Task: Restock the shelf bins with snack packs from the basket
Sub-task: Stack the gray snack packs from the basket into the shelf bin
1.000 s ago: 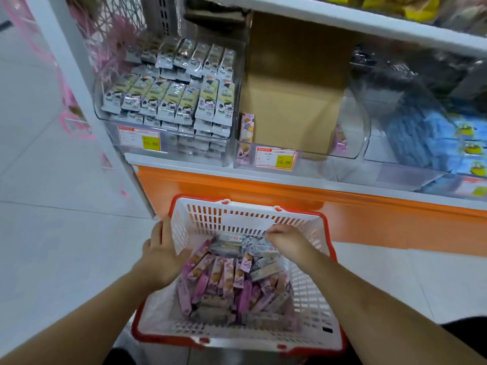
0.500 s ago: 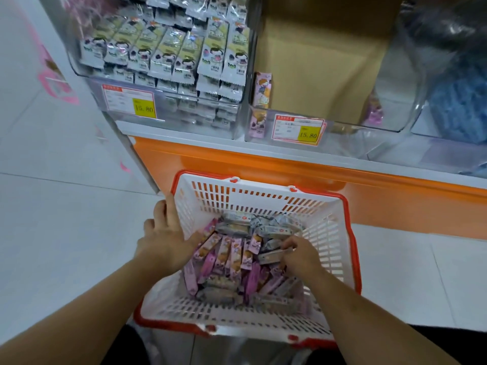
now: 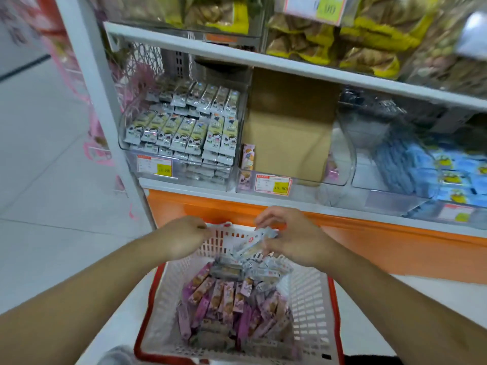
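**Snack packs held above a basket in front of store shelf bins**

A white plastic basket (image 3: pixel 311 299) with a red rim is seen from above, low in the view, in front of an orange shelf base (image 3: pixel 382 241). It is part filled with snack packs (image 3: pixel 226 304), mostly purple ones in the near part and silver-grey ones toward the far wall. A few silver packs (image 3: pixel 253 245) are gripped in the curled fingers of the right hand (image 3: pixel 297 239), held above the far end of the basket. The left hand (image 3: pixel 184 237) is held just beside it at the basket's far rim, fingers curled; whether anything is pinched in it cannot be told.

On the shelf above, three clear bins are lined up. The left bin (image 3: pixel 179 177) is packed with rows of green-and-white packs. In the middle bin (image 3: pixel 340 164) a brown cardboard box (image 3: pixel 287 127) is standing, with one purple pack (image 3: pixel 248 156) upright at its left. Blue packs (image 3: pixel 453 175) are held in the right bin. Yellow price tags (image 3: pixel 274 184) are fixed to the bin fronts.
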The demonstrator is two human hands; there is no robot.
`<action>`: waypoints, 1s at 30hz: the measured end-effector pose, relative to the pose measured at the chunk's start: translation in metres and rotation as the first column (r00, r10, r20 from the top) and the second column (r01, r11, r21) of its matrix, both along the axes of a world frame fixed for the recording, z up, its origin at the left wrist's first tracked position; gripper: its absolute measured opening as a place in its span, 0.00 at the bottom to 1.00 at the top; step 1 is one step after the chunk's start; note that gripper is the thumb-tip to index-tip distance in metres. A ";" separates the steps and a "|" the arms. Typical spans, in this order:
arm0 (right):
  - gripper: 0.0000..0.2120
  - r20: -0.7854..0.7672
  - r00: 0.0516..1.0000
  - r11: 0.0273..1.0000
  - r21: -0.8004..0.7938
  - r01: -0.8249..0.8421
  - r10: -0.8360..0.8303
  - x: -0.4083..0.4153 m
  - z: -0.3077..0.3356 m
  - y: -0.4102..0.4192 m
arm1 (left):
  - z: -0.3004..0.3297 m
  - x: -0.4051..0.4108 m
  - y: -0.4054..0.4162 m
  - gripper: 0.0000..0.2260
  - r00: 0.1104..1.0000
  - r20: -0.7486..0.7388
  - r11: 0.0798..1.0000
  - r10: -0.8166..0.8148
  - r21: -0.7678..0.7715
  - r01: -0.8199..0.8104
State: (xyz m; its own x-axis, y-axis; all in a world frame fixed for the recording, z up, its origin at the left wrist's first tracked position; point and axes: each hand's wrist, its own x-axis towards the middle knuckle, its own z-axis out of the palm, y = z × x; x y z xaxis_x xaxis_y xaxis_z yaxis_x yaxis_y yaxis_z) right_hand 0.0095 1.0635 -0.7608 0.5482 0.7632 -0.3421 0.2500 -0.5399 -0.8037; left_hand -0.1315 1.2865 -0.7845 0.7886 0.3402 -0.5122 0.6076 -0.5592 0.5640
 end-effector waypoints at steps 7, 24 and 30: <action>0.25 0.074 0.993 0.947 0.301 -0.115 0.097 -0.024 0.069 0.007 | 0.083 -0.020 0.004 0.14 0.968 0.253 0.839 0.007 -0.529 0.132; 0.12 -0.455 0.879 0.822 0.439 0.362 -0.145 -0.028 0.063 0.056 | 0.093 -0.010 -0.007 0.26 0.813 0.582 0.998 -0.016 -0.045 0.052; 0.14 -0.521 0.847 0.807 0.454 0.378 -0.104 -0.022 0.060 0.059 | 0.104 -0.017 0.001 0.37 0.818 0.574 0.978 0.031 -0.184 0.093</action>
State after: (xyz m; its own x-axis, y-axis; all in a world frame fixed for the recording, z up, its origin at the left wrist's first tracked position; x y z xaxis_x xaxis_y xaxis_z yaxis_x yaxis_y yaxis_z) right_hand -0.0127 1.1227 -0.7004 0.6256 0.7575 -0.1868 -0.2921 0.0054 -0.9564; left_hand -0.1488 1.2879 -0.6807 0.9675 0.2523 -0.0187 0.1252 -0.4135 0.9019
